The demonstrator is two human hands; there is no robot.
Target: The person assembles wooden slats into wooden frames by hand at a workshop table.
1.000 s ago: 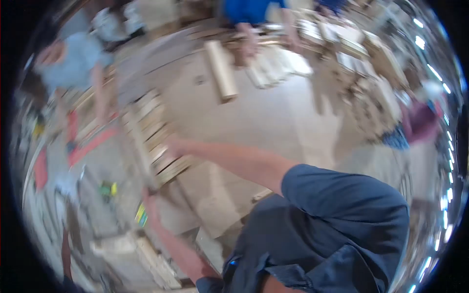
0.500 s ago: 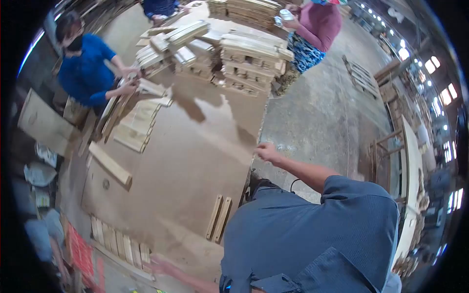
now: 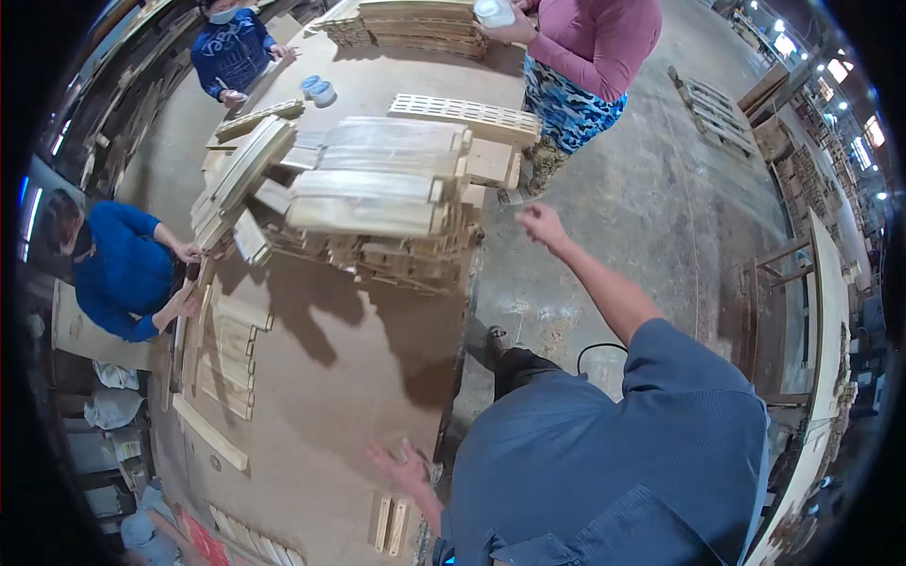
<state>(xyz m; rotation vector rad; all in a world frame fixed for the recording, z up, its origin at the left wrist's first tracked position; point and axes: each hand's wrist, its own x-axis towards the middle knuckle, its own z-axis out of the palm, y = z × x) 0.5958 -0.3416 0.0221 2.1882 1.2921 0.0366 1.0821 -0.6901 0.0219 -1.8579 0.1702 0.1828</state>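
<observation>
My left hand [image 3: 404, 469] hovers over the brown tabletop [image 3: 330, 406], fingers spread and holding nothing. Below it lie two short wooden strips [image 3: 390, 524] side by side. My right hand [image 3: 543, 224] is out over the concrete floor, just off the table's edge, its fingers curled in with nothing visible in them. Nearest to that hand is a large stack of pale wooden slats [image 3: 368, 184], piled unevenly on the table. Further left, several joined boards [image 3: 231, 354] lie flat, with a single long strip [image 3: 209, 432] beside them.
A person in blue [image 3: 123, 269] handles wood at the left edge. Another person [image 3: 231, 57] stands at the far end near two small tubs [image 3: 318, 90]. A pink-sleeved person [image 3: 595, 57] holds a white container [image 3: 494, 13]. A pallet [image 3: 713, 113] lies on the floor.
My view has shifted forward along the table, so the slat stack appears closer. My left hand has come away from the row of strips at the lower left. My right hand remains curled.
</observation>
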